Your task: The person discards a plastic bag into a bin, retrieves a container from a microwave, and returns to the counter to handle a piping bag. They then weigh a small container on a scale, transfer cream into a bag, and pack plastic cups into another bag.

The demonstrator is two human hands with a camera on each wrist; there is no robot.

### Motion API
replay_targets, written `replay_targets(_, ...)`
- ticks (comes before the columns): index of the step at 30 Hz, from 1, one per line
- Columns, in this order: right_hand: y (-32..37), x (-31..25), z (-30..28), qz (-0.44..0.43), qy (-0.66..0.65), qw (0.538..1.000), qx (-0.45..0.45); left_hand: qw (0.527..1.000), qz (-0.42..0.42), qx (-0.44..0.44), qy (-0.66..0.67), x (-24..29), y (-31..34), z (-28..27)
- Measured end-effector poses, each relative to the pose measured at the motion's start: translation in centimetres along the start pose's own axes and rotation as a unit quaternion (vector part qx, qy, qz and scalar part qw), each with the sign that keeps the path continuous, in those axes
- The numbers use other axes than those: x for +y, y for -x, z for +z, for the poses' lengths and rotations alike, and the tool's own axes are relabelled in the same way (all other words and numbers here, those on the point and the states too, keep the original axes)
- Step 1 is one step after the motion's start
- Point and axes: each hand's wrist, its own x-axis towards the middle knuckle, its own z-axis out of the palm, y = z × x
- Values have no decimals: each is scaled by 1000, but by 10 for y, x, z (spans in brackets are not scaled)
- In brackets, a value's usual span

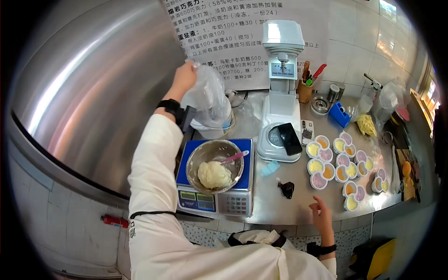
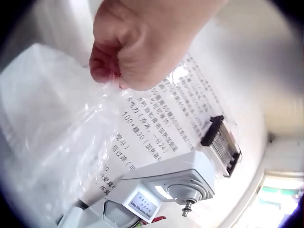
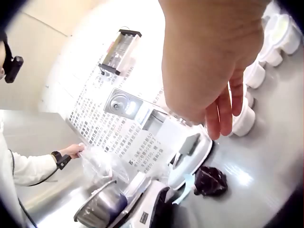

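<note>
My left hand pinches the top of a clear plastic bag, raised above a white tub behind the scale; in the left wrist view the fingers of the hand curl round the gathered plastic. A metal bowl on the blue scale holds a pale mass and a pink-handled spatula. Over the table's front edge hangs my right hand, fingers loose and holding nothing. A small black bundle lies to its left.
A white machine stands behind, a black phone on its base. To the right are several small round cups, a blue holder, a knife container and a yellow bag. A metal surface rises at left.
</note>
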Motion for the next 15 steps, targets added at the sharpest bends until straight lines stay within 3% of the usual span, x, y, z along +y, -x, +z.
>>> replay_targets(1, -7, -6, -6, -33, 17, 999, 14, 996, 59, 55, 35, 5, -3, -14)
replay_targets(5, -61, -83, -9, -129, 60, 989, 24, 988, 35, 135, 65, -9, -18, -49)
replay_targets(7, -100, -153, 6, -274, 77, 959, 3, 968, -92, 119, 200, -21, -20, -55)
replay_targets(8, -121, -188, 18, -246, -24, 964, -94, 951, -123, 109, 263, -18, -18, -58)
replay_targets(10, -172, -234, 60, -242, -44, 958, -146, 938, -100, 126, 308, -16, -28, -52)
replay_targets(11, -210, -245, 92, -393, -29, 916, -79, 923, -80, 141, 348, -16, -32, -49)
replay_targets(13, -241, -301, 137, -386, 14, 922, -14, 877, -67, 123, 459, 1, -39, -48)
replay_targets(15, -261, -340, 168, -397, 43, 916, 28, 872, -62, 118, 471, 18, -49, -44)
